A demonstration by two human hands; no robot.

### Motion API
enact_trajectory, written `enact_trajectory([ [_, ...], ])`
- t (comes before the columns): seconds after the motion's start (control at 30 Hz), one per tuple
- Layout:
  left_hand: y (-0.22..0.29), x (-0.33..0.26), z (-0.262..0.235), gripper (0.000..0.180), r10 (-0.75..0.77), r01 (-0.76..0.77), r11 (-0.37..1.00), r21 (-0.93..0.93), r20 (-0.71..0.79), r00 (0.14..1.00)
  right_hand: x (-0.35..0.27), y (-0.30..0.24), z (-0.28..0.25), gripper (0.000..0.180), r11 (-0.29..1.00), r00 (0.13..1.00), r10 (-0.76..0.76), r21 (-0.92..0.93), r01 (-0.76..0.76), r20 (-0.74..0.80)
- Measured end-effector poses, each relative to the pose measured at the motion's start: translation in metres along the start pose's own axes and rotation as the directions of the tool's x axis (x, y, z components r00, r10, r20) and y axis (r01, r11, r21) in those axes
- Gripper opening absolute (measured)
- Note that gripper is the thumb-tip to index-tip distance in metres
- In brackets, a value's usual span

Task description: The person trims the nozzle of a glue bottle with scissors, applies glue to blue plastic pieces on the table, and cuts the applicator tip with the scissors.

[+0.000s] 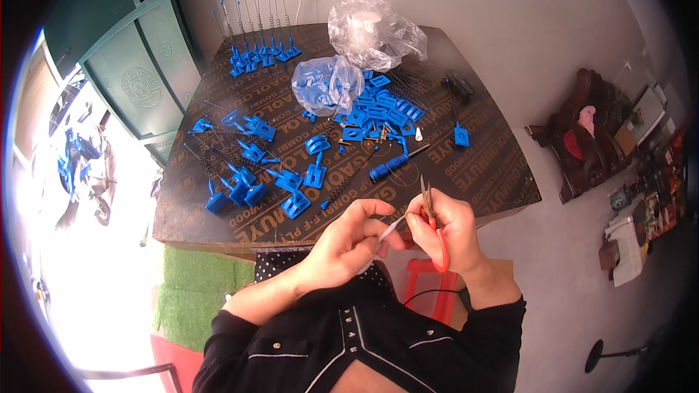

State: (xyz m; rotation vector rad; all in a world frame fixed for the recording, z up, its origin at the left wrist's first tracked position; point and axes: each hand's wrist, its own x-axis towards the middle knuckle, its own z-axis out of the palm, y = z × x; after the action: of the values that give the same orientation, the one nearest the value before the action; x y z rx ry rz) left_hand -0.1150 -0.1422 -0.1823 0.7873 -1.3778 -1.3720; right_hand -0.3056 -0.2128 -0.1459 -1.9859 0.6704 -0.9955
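Over the near edge of the table, my left hand (348, 241) is closed around a slim white tapered piece (390, 230), its lower part hidden by the palm. My right hand (450, 227) holds red-handled scissors (440, 246) with the blades pointing up and away. The thumb and forefinger of that hand pinch together by the white piece's tip; whether they grip it is too small to tell. Just beyond my hands lies a blue-handled tool (387, 168) with a metal shaft. A black spring with a blue tip (325, 204) rests to its left.
Loose blue plastic parts (375, 111) and small brass-coloured screws (384, 133) lie mid-table. Blue pieces with springs (244, 188) cover the left side; more stand upright (263, 54) far left. Clear plastic bags (371, 33) sit behind. A red stool (431, 280) is below the table.
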Motion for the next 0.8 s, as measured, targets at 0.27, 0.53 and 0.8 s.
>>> enact_trajectory([
  [0.27, 0.003, 0.004, -0.003, 0.049, -0.065, 0.066, 0.976, -0.206, 0.011, 0.998, 0.004, 0.009, -0.002, 0.02, 0.976, 0.987, 0.163, 0.144, -0.161, 0.001],
  [0.53, 0.008, -0.027, 0.001, 0.043, -0.166, 0.142, 0.904, -0.402, -0.027, 0.986, 0.013, 0.071, -0.041, 0.024, 0.621, 0.985, 0.134, -0.765, -0.17, -0.111],
  [0.8, 0.0, -0.07, -0.006, 0.025, -0.193, 0.263, 0.842, -0.472, 0.192, 0.962, 0.038, 0.106, -0.054, 0.022, 0.333, 0.947, 0.298, -0.917, -0.218, -0.117],
])
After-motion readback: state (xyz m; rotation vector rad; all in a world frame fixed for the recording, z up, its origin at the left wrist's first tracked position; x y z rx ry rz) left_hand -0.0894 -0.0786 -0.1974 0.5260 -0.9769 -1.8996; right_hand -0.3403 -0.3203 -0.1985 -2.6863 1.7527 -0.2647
